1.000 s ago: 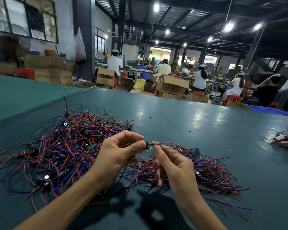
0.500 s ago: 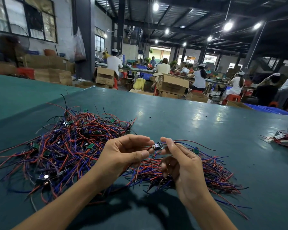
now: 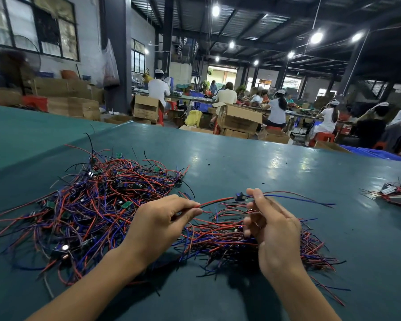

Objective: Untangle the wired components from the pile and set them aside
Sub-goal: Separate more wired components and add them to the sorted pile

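A big tangled pile (image 3: 88,205) of red, blue and black wires with small green boards lies on the teal table at the left. A smaller, straighter bundle (image 3: 220,237) lies beneath my hands. One wired component (image 3: 239,196), a small dark part, is stretched out above the table. My left hand (image 3: 162,218) pinches its red and black leads. My right hand (image 3: 271,225) pinches the wire just right of the dark part, and its blue and red leads (image 3: 299,198) trail off to the right.
The teal table (image 3: 252,167) stretches far ahead and to the right. A small heap of wired parts (image 3: 398,195) sits at the right edge. Beyond the table, several seated people work among cardboard boxes (image 3: 239,119).
My hands have drawn apart, stretching the component's wires out straight between them. The right hand has moved right and up with the dark part.
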Demonstrator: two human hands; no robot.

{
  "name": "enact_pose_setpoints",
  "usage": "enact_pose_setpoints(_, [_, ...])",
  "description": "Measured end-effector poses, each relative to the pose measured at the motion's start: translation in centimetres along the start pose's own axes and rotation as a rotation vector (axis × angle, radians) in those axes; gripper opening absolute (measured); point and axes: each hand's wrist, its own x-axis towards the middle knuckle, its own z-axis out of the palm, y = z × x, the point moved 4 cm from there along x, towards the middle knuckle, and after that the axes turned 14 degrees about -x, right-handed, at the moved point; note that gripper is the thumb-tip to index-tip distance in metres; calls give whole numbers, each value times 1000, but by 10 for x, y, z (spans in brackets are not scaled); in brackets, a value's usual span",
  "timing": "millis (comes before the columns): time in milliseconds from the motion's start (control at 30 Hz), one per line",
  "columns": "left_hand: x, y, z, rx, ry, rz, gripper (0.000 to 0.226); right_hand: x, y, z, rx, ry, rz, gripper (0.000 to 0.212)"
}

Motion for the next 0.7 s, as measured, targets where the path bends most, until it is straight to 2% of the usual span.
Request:
enact_pose_setpoints(133, [1,-3,5,-11,-142,-24,21,23,2,-27,7,144,137,12])
enact_pose_setpoints(267, [-6,-15,18,-12,-346,-94,25,40,5,-55,68,301,158,6])
enact_pose_setpoints(400, [-11,-23,24,44,-469,-121,26,50,12,-75,134,426,227,14])
enact_pose_setpoints(467, [-10,-27,20,137,-410,-131,28,53,16,-80,169,482,258,16])
enact_pose_setpoints(567, [-1,-34,-2,368,-118,-174,26,53,19,-86,207,553,273,9])
enact_pose_setpoints(633, [1,-48,-20,562,-26,-335,32,53,18,-87,195,612,230,39])
enact_pose_setpoints(700, [-4,-67,-35,751,-101,-610,42,48,11,-85,108,649,112,56])
